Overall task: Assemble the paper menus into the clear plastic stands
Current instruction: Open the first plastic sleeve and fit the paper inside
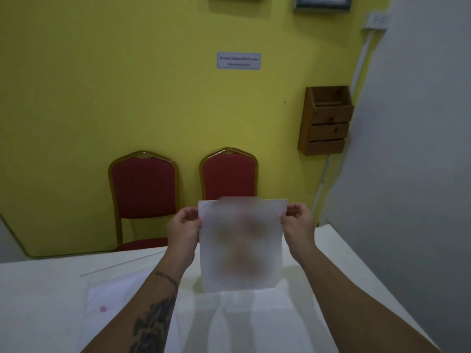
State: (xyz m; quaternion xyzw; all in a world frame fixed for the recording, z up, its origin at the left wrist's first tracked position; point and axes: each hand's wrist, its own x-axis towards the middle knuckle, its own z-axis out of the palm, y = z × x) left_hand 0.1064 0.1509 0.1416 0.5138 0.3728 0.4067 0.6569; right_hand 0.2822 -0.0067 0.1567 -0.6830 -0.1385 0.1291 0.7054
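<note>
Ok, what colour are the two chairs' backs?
Red padding with gold frames, on both chairs; seen in the head view.

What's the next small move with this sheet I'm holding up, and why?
Probably lower the paper menu toward the clear plastic stand lying on the table beneath it. The left hand and right hand pinch its upper edges, so it hangs upright, uninserted.

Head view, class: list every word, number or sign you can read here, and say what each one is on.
Nothing can be read.
Wall sign: two lines of print, too small and blurred.
Menu, held up by left hand and right hand: print blurred out.
Framed notice: cut off, unreadable.
</note>
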